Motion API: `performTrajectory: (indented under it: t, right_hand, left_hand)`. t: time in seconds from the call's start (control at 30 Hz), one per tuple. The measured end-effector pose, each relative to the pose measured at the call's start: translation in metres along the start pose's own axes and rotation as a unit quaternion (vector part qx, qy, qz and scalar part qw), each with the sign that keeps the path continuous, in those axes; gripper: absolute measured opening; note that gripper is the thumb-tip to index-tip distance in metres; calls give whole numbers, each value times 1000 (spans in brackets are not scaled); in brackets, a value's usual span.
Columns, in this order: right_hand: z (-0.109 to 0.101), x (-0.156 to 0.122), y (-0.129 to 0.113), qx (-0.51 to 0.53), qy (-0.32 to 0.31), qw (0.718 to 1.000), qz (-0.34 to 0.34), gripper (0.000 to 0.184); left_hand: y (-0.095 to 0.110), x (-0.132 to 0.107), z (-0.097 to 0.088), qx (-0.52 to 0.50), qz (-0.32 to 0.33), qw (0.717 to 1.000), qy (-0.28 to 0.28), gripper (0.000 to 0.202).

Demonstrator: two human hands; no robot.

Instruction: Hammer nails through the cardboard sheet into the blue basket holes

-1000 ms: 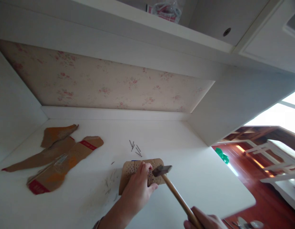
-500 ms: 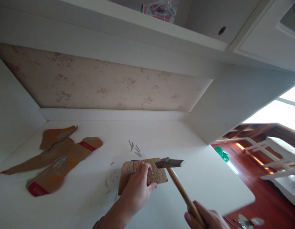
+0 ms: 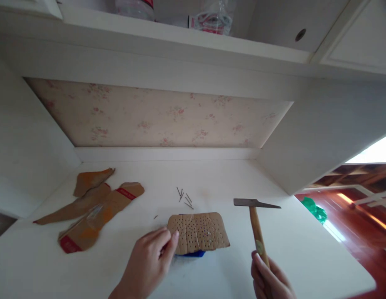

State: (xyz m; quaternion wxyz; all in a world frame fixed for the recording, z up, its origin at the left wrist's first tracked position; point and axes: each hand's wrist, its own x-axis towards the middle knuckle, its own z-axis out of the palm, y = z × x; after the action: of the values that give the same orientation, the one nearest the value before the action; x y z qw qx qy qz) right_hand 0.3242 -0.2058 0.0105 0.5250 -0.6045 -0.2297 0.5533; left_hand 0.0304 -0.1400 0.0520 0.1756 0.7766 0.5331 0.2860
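Observation:
A piece of brown cardboard full of small holes and nail heads lies on the white desk, over something blue. My left hand rests at its left edge, fingers curled and touching the cardboard. My right hand is closed round the wooden handle of a hammer, whose metal head is raised to the right of the cardboard. Several loose nails lie just behind the cardboard.
Torn cardboard scraps with red print lie at the left of the desk. A floral back panel and white side walls enclose the desk; a shelf above holds a plastic bag. A green object lies on the red floor at right.
The hammer has lifted off the cardboard and swung to the right. My left hand has slid from on top of the cardboard to its left edge. The view shifted slightly.

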Motion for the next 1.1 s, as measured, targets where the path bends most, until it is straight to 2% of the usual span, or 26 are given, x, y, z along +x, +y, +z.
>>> performTrajectory:
  t: [0.07,0.2,0.3,0.47,0.73,0.9,1.1]
  right_hand:
    - [-2,12,3,12,-4,1000,0,47]
    - [-5,32,15,-6,0,1000,-10,50]
    - [-5,39,23,-21,5,1000,-6,51]
    - [-6,44,26,-28,-3,1000,-12,51]
    - [-6,46,31,-21,9,1000,-22,50]
    - [-7,50,34,-26,18,999,-31,51]
    - [-6,50,29,-64,-7,997,-39,50]
  left_hand:
    - [-24,2,-10,39,-72,997,15,40]
    - [-63,10,-18,161,-174,971,-39,39]
    - [-77,17,-16,211,-191,954,-90,42]
    - [-78,45,-5,254,-150,945,-144,53]
    - [-69,108,31,262,-35,943,-202,42]
    - [-65,120,50,271,17,934,-230,33]
    - [-66,124,65,277,36,930,-238,35]
